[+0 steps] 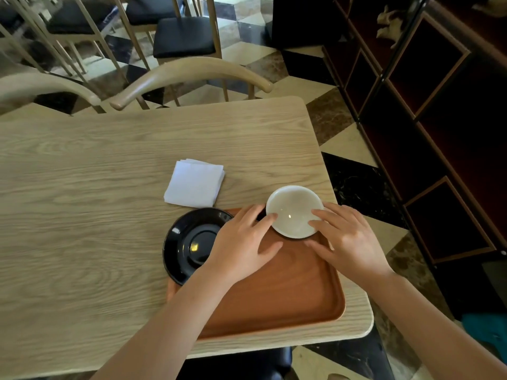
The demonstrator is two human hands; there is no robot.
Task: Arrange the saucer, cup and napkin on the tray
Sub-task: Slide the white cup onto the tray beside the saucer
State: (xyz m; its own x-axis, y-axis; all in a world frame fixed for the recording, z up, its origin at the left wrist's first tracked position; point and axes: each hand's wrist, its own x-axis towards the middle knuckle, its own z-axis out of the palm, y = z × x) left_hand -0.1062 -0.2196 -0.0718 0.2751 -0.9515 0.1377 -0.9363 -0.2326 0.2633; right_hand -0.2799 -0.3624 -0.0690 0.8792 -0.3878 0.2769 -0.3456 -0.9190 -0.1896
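Now | cup [295,211] between both hands (over tray [288,297]) | saucer [189,242] left

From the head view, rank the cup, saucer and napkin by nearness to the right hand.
From the right hand:
1. Cup, touched by its fingers, at the tray's far edge.
2. Saucer, left, beyond the left hand.
3. Napkin, on the table, far left.

White cup [295,211] upright at the brown tray's [288,294] far edge. Black saucer [189,244] overlaps its left rim. Folded white napkin [194,183] lies beyond, on the table.
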